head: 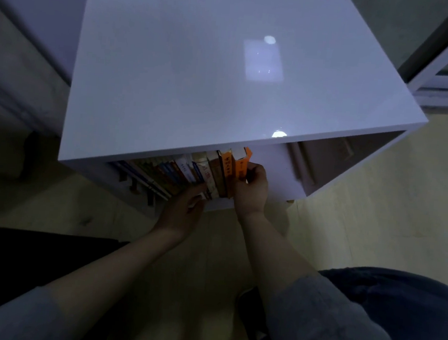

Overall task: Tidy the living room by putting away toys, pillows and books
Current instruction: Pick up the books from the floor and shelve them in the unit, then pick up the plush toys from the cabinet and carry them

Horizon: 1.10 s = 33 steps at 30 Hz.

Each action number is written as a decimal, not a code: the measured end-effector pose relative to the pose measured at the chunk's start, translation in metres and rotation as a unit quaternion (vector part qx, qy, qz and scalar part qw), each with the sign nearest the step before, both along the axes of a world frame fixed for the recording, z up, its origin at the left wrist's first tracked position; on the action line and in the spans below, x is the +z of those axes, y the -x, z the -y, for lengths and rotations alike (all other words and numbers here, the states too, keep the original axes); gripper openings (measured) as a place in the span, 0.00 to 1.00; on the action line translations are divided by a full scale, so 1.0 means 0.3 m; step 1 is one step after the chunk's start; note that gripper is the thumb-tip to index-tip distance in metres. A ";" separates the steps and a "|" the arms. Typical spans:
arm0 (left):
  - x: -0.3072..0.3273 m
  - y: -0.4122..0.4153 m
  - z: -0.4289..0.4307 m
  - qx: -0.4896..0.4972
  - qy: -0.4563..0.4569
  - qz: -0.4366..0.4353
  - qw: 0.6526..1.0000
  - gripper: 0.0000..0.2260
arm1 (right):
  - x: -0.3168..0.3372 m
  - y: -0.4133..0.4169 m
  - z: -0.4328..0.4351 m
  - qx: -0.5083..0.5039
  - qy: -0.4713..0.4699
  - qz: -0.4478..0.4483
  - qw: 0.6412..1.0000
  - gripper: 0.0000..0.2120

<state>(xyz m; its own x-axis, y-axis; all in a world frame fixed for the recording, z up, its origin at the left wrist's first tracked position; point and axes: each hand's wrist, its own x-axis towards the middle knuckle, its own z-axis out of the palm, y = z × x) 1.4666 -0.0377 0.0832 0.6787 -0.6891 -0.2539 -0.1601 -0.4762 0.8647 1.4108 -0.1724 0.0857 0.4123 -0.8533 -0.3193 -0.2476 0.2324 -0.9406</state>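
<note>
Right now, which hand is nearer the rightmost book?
Right. The right hand grips the rightmost book along its outer side. The left hand is lower and further left, its fingers at the foot of the other books in the row.

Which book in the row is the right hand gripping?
The bright orange book at the row's right end, pinched by the right hand; its duller orange neighbour and the others stand to its left.

Saw glossy white box-shaped cabinet top (pixel 199 72) at twelve o'clock; noted matt orange paper-covered book (pixel 240 167); grey cloth sleeve (pixel 325 328) at five o'clock.
</note>
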 end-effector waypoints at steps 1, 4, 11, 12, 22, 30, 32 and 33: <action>-0.001 -0.003 -0.001 0.001 -0.003 0.001 1.000 0.17 | -0.003 -0.006 0.004 0.002 0.004 0.000 1.000 0.12; 0.000 -0.005 0.001 0.001 -0.010 0.005 1.000 0.17 | 0.003 -0.014 0.012 0.020 0.008 0.001 1.000 0.16; 0.040 0.016 0.012 0.010 -0.012 -0.015 1.000 0.17 | 0.024 0.043 0.011 0.043 -0.003 -0.055 0.998 0.19; 0.042 0.021 0.012 0.011 -0.012 -0.014 1.000 0.17 | 0.027 0.060 0.008 0.053 0.005 -0.074 0.996 0.20; 0.143 0.155 0.105 -0.047 -0.016 -0.017 0.999 0.15 | 0.178 0.332 0.114 0.134 0.073 -0.233 0.960 0.25; 0.189 0.393 0.451 -0.139 -0.029 0.006 0.990 0.18 | 0.285 0.715 0.425 0.092 0.111 -0.294 0.945 0.26; 0.164 0.491 0.599 -0.178 -0.026 -0.005 0.984 0.12 | 0.277 0.826 0.541 0.062 0.108 -0.290 0.949 0.26; 0.154 0.539 0.679 -0.188 -0.024 -0.006 0.982 0.11 | 0.259 0.882 0.602 0.052 0.108 -0.287 0.951 0.26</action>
